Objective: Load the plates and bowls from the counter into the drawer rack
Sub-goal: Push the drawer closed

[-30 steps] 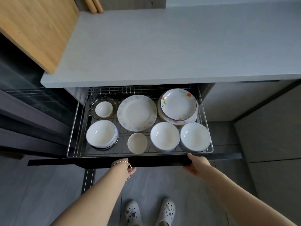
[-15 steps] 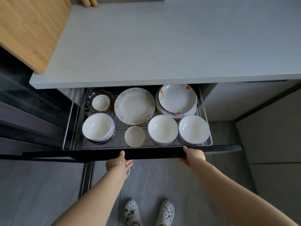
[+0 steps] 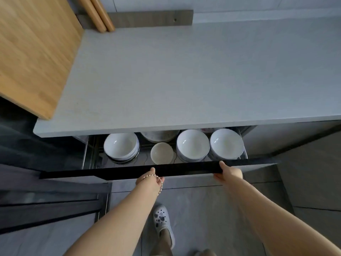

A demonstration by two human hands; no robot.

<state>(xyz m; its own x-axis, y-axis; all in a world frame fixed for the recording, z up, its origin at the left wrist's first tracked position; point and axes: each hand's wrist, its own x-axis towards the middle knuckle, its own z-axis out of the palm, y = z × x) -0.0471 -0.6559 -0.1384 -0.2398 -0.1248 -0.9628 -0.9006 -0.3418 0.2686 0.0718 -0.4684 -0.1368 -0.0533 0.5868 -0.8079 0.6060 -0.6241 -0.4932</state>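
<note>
The drawer rack sits under the grey counter, only its front part showing. In it I see a stack of white bowls at the left, a small cream bowl in the middle, and two white bowl stacks at the right. A plate's edge peeks out behind; the other plates are hidden under the counter. My left hand and my right hand both grip the drawer's black front panel.
A wooden cutting board lies on the counter's left end, with wooden handles leaning at the back wall. Dark cabinet fronts stand to the left. My foot in a white clog is on the grey tiled floor.
The drawer has slid inward under the counter with both hands on its front. The plates and the small back bowl went out of sight. The view tilted up over the counter.
</note>
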